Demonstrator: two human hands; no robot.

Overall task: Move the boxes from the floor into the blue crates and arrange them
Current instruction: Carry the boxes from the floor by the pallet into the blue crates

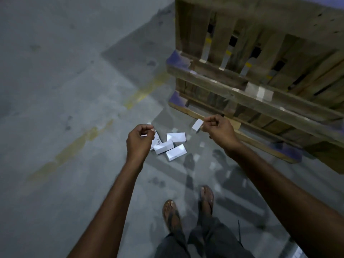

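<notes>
Several small white boxes lie in a loose heap on the grey concrete floor ahead of my feet. One more white box sits apart by the pallet's foot, beside my right fingertips in the picture. My left hand hovers above the left side of the heap, fingers loosely curled and holding nothing, and hides part of one box. My right hand hovers at the same height, also loosely curled, with nothing plainly gripped. No blue crate is in view.
A stack of wooden pallets with blue-painted blocks fills the upper right, its bottom board just behind the boxes. A worn yellow floor line runs diagonally on the left. My sandalled feet stand below the heap.
</notes>
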